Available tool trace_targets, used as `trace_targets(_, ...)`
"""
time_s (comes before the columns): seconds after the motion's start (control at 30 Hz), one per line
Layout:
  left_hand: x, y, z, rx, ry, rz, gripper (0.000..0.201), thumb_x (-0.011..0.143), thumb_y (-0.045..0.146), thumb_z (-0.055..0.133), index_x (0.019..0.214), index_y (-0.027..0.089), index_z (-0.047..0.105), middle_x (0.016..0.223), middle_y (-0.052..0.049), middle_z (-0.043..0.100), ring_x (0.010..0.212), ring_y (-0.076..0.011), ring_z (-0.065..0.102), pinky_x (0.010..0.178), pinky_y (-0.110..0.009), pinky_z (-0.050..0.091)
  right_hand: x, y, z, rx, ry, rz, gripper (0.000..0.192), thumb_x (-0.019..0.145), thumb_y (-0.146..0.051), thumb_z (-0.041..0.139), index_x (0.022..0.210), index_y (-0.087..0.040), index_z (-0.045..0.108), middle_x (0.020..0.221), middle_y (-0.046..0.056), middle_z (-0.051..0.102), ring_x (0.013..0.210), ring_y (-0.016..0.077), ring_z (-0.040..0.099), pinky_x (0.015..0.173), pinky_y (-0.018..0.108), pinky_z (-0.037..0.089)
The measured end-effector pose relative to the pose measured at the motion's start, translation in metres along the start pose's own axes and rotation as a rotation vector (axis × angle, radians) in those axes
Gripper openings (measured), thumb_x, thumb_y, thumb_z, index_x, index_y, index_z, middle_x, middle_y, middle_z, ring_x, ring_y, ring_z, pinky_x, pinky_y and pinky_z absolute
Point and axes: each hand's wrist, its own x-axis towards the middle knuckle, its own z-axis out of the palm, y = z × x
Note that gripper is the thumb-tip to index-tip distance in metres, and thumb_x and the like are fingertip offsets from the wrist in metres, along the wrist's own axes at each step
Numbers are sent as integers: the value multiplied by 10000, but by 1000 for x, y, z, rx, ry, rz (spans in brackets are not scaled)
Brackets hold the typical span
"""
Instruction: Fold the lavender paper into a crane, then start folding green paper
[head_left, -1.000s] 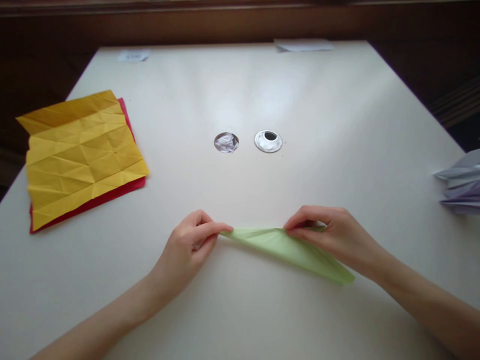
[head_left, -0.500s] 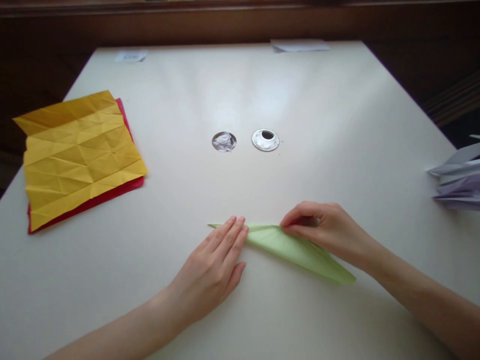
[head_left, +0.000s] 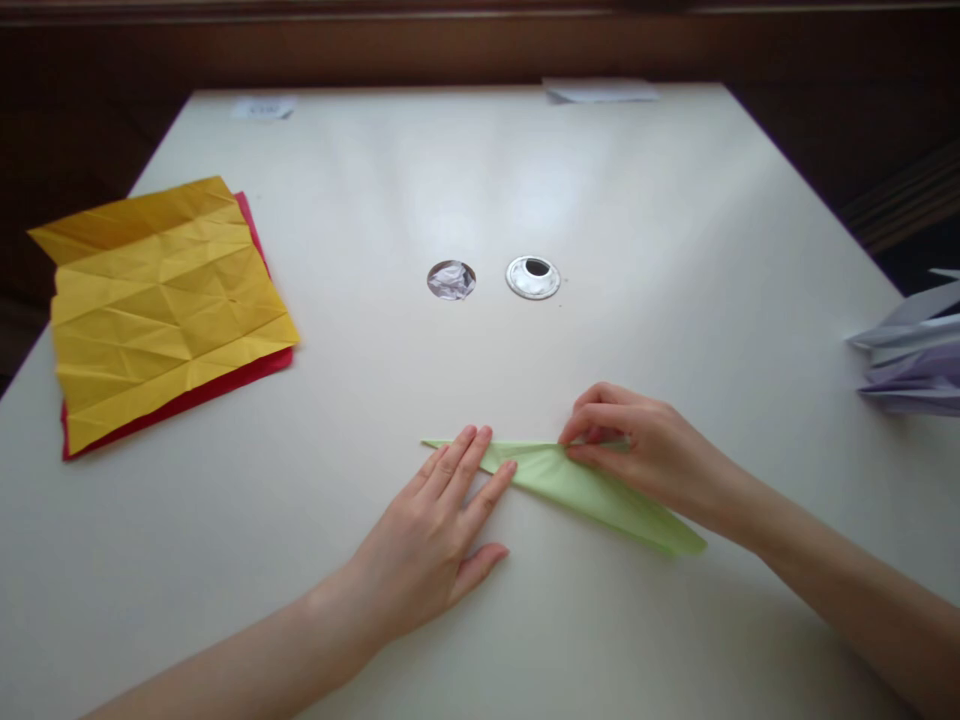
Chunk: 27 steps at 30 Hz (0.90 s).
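A light green sheet of paper, folded into a long narrow shape with a pointed left tip, lies on the white table. My left hand rests flat across its left part, fingers stretched out and the thumb and index finger spread from the others. At the paper's upper edge, right of the middle, my right hand pinches the fold between thumb and fingers. Part of the green paper's upper right side is hidden behind that hand.
On the left lies a creased yellow sheet over a red sheet. Two round holes sit mid-table, one stuffed with crumpled paper, one with a metal ring. Folded white and purple papers stand at the right edge.
My left index finger and thumb have spread to the right over the green paper. My right hand keeps its pinch, its fingers slightly more curled. The view has shifted slightly.
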Motion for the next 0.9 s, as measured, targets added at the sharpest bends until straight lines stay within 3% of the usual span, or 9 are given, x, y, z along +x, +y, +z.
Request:
trace_targets(0.13,0,1,0,-21,21,-6,605,835,405,434,1354,139,275,1431,-169,223,1331,-287,170,1032,-401,300,-10,-13,14,-202,184,-289,149,776,-112,505,819,-204,614,887,43,606,790,153,553,724,311,457)
trace_targets(0.23,0,1,1,-42,37,-10,600,832,389,444,1351,135,281,1430,-163,229,1329,-286,177,1038,-398,296,-22,-28,31,-227,163,-453,270,796,-93,463,1021,-194,572,934,57,619,852,166,553,746,322,473)
trace_targets(0.33,0,1,1,-36,48,-7,598,833,387,442,1349,127,286,1427,-170,231,1328,-286,182,1039,-395,294,-35,-36,47,-318,222,-448,297,797,-120,471,1084,-126,547,945,94,625,896,201,559,778,355,482)
trace_targets(0.47,0,0,1,-41,57,-2,574,844,391,419,1343,133,303,1429,-156,236,1326,-281,194,1036,-394,300,-47,-34,57,-427,308,-452,336,802,-152,469,1129,-129,540,1016,107,626,945,223,563,780,377,490)
trace_targets(0.9,0,-1,2,13,48,16,573,850,398,392,1347,128,301,1427,-162,239,1322,-293,202,1021,-413,318,-93,-10,53,-461,364,-265,341,797,-137,478,1125,-178,560,1112,99,599,1036,222,541,835,384,446)
